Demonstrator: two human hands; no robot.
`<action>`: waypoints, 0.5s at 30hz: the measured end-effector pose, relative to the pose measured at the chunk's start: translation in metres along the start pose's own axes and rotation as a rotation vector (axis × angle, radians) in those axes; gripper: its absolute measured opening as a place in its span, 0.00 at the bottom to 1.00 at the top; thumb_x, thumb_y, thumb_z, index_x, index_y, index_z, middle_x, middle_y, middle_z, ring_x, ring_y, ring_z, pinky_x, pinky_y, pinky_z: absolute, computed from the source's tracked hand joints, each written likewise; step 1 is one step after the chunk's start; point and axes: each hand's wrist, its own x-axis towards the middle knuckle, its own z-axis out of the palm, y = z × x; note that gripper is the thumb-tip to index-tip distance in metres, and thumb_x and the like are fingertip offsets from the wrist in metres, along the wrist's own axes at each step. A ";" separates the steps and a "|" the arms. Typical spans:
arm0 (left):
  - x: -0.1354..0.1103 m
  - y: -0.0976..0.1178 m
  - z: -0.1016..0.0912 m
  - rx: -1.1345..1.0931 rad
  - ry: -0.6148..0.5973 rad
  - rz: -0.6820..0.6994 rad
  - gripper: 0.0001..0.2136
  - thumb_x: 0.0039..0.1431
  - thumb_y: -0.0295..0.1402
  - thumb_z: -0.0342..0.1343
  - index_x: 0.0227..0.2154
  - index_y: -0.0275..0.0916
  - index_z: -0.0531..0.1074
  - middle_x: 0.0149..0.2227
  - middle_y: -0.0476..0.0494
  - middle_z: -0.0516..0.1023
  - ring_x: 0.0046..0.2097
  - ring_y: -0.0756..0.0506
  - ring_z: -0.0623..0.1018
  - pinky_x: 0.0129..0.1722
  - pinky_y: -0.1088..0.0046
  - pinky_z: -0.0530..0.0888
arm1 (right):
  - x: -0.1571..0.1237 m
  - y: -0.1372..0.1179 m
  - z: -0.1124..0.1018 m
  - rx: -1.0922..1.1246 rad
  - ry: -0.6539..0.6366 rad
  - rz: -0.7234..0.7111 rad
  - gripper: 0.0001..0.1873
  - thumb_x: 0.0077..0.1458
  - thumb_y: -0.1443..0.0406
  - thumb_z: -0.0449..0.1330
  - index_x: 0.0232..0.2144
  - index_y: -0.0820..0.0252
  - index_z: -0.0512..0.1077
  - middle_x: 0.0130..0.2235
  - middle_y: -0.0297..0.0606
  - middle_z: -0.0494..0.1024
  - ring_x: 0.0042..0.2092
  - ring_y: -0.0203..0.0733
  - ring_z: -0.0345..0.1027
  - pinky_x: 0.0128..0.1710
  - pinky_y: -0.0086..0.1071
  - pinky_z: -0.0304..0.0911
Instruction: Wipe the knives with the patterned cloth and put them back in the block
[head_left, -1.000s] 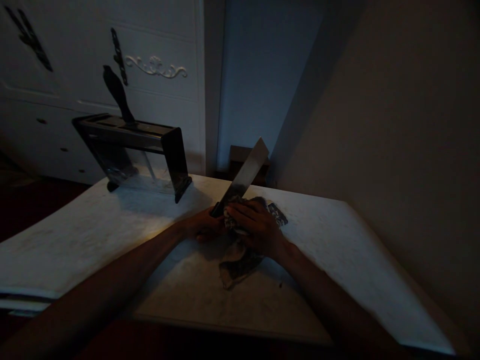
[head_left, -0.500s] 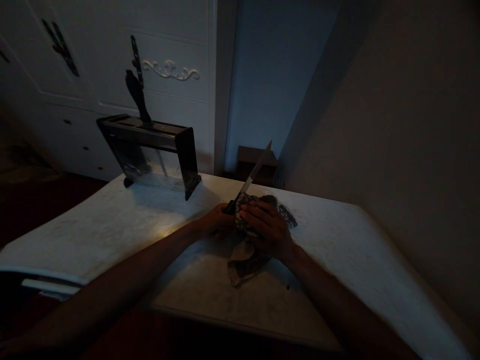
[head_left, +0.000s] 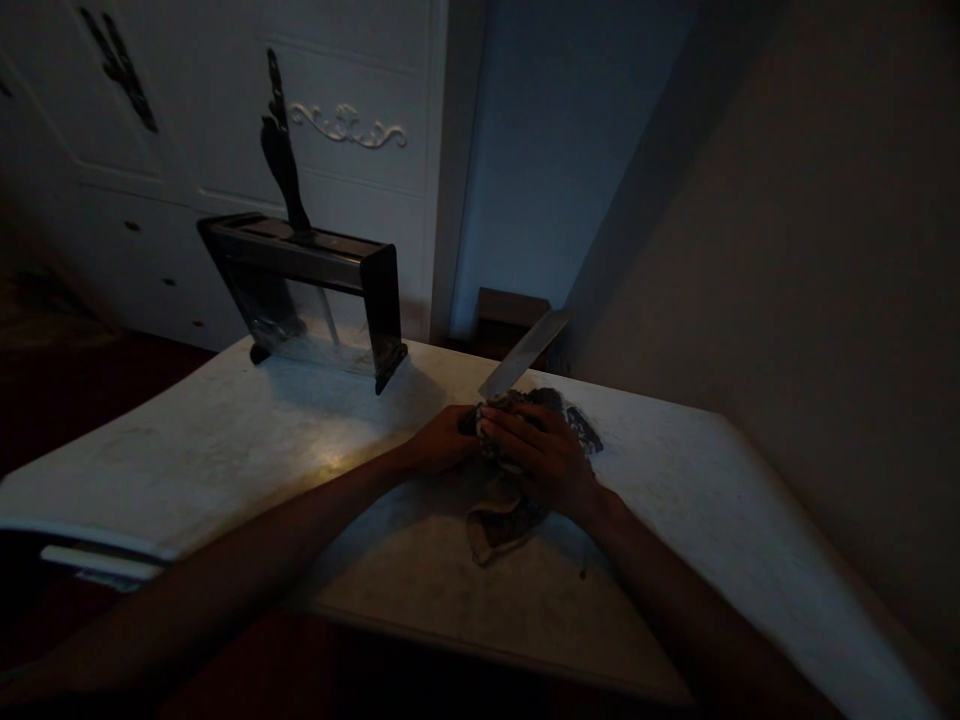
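My left hand [head_left: 441, 440] is closed around the dark handle of a knife [head_left: 523, 354], whose blade points up and away to the right, its flat side showing. A patterned cloth [head_left: 501, 520] is bunched in my right hand [head_left: 551, 455], which presses it around the knife near the handle. Part of the cloth hangs down toward the table, and another end sticks out behind my right hand. The cloth and fingers hide the join of blade and handle.
A knife block [head_left: 300, 255] with clear sides stands on the white table [head_left: 225, 440] at the left, one black-handled knife [head_left: 283, 170] upright in it. White cupboards [head_left: 360, 60] rise behind. A small brown box-like piece [head_left: 510, 305] sits beyond the table's far edge.
The knife has turned, so its blade shows its broad flat side and leans farther right. Both hands keep their hold. The view has shifted slightly.
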 end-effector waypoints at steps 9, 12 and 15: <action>0.001 0.006 0.001 0.106 0.070 -0.028 0.13 0.47 0.39 0.58 0.31 0.35 0.69 0.16 0.55 0.67 0.14 0.53 0.64 0.11 0.80 0.60 | 0.000 0.007 0.005 0.008 0.023 0.113 0.32 0.56 0.67 0.59 0.63 0.56 0.60 0.59 0.41 0.71 0.54 0.51 0.63 0.51 0.48 0.66; 0.001 0.008 0.003 0.054 0.109 -0.051 0.13 0.47 0.40 0.59 0.30 0.36 0.68 0.15 0.56 0.66 0.14 0.54 0.63 0.10 0.80 0.59 | -0.002 0.009 0.007 0.016 0.032 0.161 0.30 0.56 0.67 0.60 0.61 0.56 0.63 0.57 0.41 0.72 0.55 0.52 0.64 0.52 0.49 0.66; 0.002 0.010 0.002 0.012 0.133 -0.081 0.11 0.46 0.38 0.58 0.28 0.37 0.67 0.14 0.57 0.64 0.13 0.54 0.62 0.10 0.80 0.59 | -0.004 0.013 0.010 0.024 0.055 0.235 0.28 0.55 0.67 0.60 0.59 0.56 0.66 0.54 0.42 0.75 0.55 0.52 0.65 0.52 0.50 0.66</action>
